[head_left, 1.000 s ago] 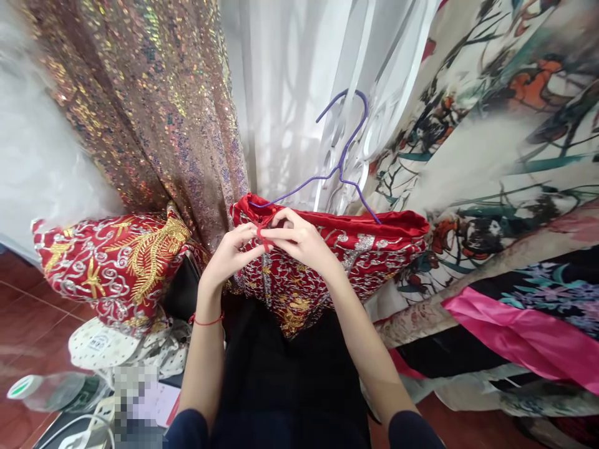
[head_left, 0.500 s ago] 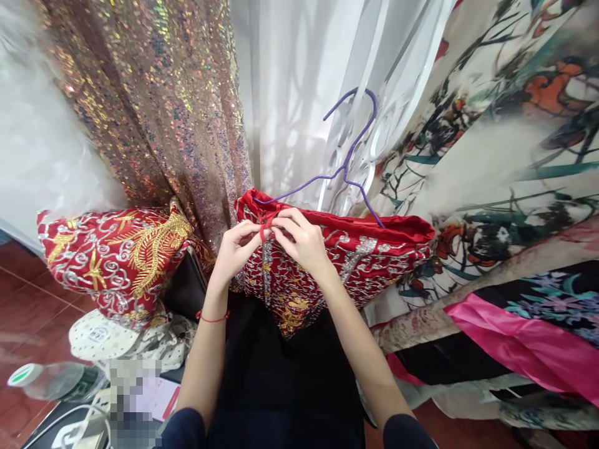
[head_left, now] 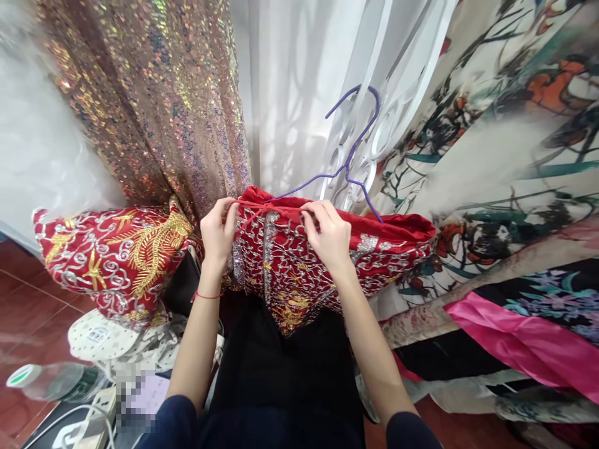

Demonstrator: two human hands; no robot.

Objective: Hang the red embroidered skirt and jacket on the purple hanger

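A red garment [head_left: 299,268] with silver and gold embroidery lies across my lap, its red waistband edge toward the far side. Thin red drawstrings [head_left: 255,207] are stretched along that edge and meet at a small knot or crossing near its left part. My left hand [head_left: 218,229] pinches one string at the garment's left end. My right hand [head_left: 327,234], fingers closed, grips another string end by the middle of the waistband. A purple wire hanger [head_left: 349,163] has its lower ends inside the garment's opening, and its hook points up.
Another red embroidered piece [head_left: 110,265] lies at the left above a white dotted cap [head_left: 100,337]. A plastic bottle [head_left: 56,381] and a power strip [head_left: 100,415] are at lower left. A sequined curtain [head_left: 187,93], white drapes and floral fabrics [head_left: 496,118] hang around.
My hands were close together at the strings' crossing. They have moved apart, left and right, and the strings are now drawn out between them along the waistband.
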